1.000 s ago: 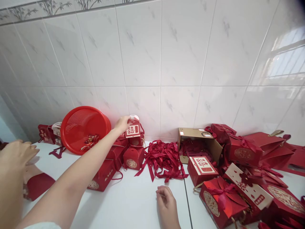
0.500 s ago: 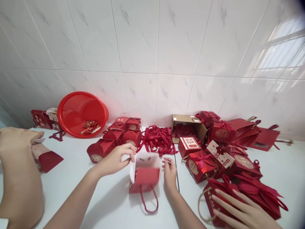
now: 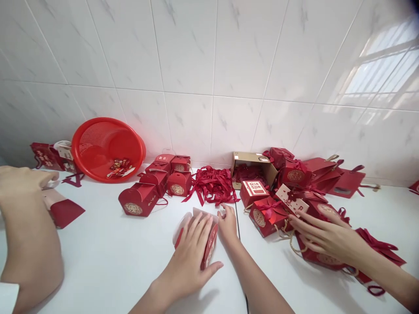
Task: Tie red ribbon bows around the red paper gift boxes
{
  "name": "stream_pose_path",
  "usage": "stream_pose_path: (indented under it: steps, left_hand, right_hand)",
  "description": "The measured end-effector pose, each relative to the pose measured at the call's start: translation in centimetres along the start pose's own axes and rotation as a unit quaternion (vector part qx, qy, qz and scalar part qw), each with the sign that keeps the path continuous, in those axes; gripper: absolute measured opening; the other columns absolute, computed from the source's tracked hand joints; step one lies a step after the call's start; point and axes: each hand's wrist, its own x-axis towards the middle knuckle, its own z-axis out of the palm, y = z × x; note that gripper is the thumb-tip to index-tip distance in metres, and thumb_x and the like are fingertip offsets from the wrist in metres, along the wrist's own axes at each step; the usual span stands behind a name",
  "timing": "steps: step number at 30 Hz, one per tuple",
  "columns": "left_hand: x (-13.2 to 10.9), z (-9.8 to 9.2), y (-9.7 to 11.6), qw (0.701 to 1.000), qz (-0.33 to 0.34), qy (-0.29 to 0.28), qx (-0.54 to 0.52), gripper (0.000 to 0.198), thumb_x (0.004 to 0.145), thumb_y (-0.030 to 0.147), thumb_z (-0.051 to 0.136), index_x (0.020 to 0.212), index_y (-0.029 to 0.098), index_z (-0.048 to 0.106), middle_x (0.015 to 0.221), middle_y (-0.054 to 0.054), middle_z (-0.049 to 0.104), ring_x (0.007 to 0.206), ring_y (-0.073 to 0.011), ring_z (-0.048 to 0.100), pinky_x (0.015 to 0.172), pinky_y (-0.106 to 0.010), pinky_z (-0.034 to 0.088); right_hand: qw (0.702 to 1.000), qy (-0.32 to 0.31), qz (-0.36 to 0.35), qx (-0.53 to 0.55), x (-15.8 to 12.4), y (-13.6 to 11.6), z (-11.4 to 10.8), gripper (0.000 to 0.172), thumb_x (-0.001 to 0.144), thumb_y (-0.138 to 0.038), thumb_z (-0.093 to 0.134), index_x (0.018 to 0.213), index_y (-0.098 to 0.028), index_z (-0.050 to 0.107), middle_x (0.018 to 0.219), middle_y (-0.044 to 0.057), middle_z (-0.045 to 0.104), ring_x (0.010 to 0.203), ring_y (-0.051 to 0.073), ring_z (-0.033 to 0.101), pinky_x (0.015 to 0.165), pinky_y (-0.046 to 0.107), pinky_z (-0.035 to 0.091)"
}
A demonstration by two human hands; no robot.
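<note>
The small red card box with a cream-printed end [image 3: 211, 246] sits at the near middle of the white tabletop [image 3: 108, 261], with a pale flap [image 3: 200, 213] standing at its far edge. I expect it to be light and thin-walled, stiff along its folds but easily dented on the flat panels, and perhaps a little slick. I'd take hold low on opposite side walls, keeping pressure off the top.

It lies directly under my left hand [image 3: 191, 250]: the fingers are nearly straight across the top, touching it, and the thumb is splayed out to the right, not wrapped around it. My right hand [image 3: 228, 222] is just right of the box, fingers loosely curled; I can't tell whether they pinch its edge.

Farther out is a heap of dark-red satin ribbon [image 3: 216, 185], with a row of closed red boxes [image 3: 139, 203] to its left. At far right, a co-worker's hand [image 3: 322, 235] reaches over more red boxes.
</note>
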Motion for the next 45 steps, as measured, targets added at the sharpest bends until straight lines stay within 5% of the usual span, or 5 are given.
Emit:
stream_pose_path:
  steps: [3, 12, 30, 37, 45]
  left_hand:
    - [0.3, 1.9, -0.8, 0.999, -0.026, 0.042, 0.019, 0.086, 0.082, 0.045, 0.055, 0.149, 0.03, 0.004, 0.131, -0.014, 0.049, 0.127, -0.0383, 0.041, 0.107, -0.065, 0.026]
    - [2.2, 1.6, -2.6, 0.998, -0.018, 0.055, -0.016, 0.074, 0.077, 0.044, 0.061, 0.141, 0.026, 0.029, 0.138, -0.014, 0.038, 0.132, -0.0385, 0.028, 0.108, -0.06, 0.025]
    - [6.5, 1.2, -4.8, 0.974, 0.024, 0.073, -0.214, 0.031, 0.09, 0.016, 0.037, 0.111, 0.022, 0.058, 0.114, -0.007, 0.06, 0.116, -0.0227, 0.048, 0.108, -0.045, 0.03]
    - [7.0, 1.7, -4.8, 0.98, 0.018, 0.056, -0.192, 0.02, 0.079, 0.034, 0.065, 0.096, 0.023, 0.065, 0.105, -0.006, 0.06, 0.103, -0.0212, 0.052, 0.098, -0.04, 0.04]
    - [7.3, -0.6, -4.0, 0.989, 0.017, -0.041, -0.144, 0.02, 0.085, 0.037, 0.056, 0.086, 0.021, 0.069, 0.094, -0.006, 0.065, 0.106, -0.0245, 0.052, 0.105, -0.044, 0.034]
  right_hand:
    - [0.999, -0.014, -0.009, -0.047, 1.3, -0.1, 0.2, 0.04, 0.075, -0.027, 0.056, 0.114, -0.019, 0.059, 0.109, 0.012, 0.059, 0.096, 0.027, 0.059, 0.079, 0.035, 0.043]
    - [0.998, -0.008, -0.017, -0.064, 4.8, -1.1, -0.1, 0.011, 0.074, -0.025, 0.054, 0.074, -0.018, 0.062, 0.074, 0.009, 0.067, 0.071, 0.024, 0.062, 0.069, 0.034, 0.044]
    - [0.955, 0.016, -0.036, 0.295, 5.3, -12.2, -11.6, 0.023, 0.076, -0.04, 0.067, 0.086, -0.02, 0.059, 0.054, -0.008, 0.049, 0.037, 0.005, 0.04, 0.036, 0.018, 0.03]
    - [0.894, -0.033, -0.041, 0.445, 3.9, -13.7, -14.1, 0.028, 0.068, -0.02, 0.068, 0.096, -0.024, 0.07, 0.093, 0.003, 0.072, 0.072, 0.014, 0.067, 0.066, 0.027, 0.053]
    - [0.955, 0.112, -0.105, 0.255, 3.8, -13.2, -13.9, 0.015, 0.072, -0.032, 0.072, 0.075, -0.019, 0.065, 0.068, 0.0, 0.062, 0.059, 0.013, 0.055, 0.055, 0.025, 0.043]
